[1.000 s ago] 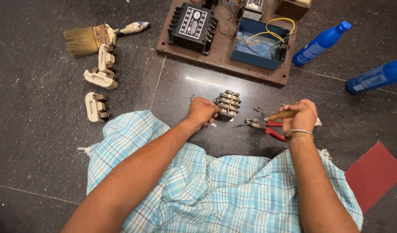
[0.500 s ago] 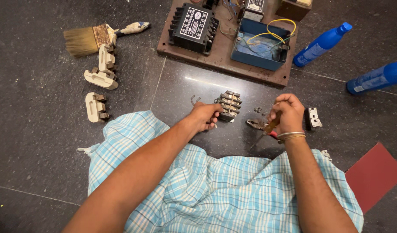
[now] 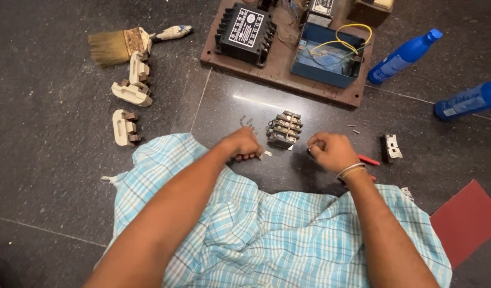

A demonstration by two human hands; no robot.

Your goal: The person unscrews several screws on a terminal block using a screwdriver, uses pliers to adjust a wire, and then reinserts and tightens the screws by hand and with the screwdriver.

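Note:
A small dark terminal block (image 3: 284,129) with metal contacts stands on the dark stone floor between my hands. My left hand (image 3: 243,145) rests in a fist just left of it, with nothing visible in the fingers. On the other side my right hand (image 3: 331,151) is closed over red-handled pliers (image 3: 368,160), whose handles stick out by the wrist. Tiny metal bits (image 3: 247,121) lie near the block. A blue checked cloth (image 3: 277,234) covers my lap.
A wooden board (image 3: 267,72) at the top carries a black contactor (image 3: 245,32) and a blue box (image 3: 324,56) with yellow wire. A brush (image 3: 120,45) and white fuse holders (image 3: 129,92) lie left. Two blue bottles (image 3: 405,53), a small black-and-white part (image 3: 390,148) and a red mat (image 3: 467,224) are right.
My right hand has come left and down with the pliers, closer to the terminal block, uncovering the small black-and-white part. My left hand has slid slightly away from the block.

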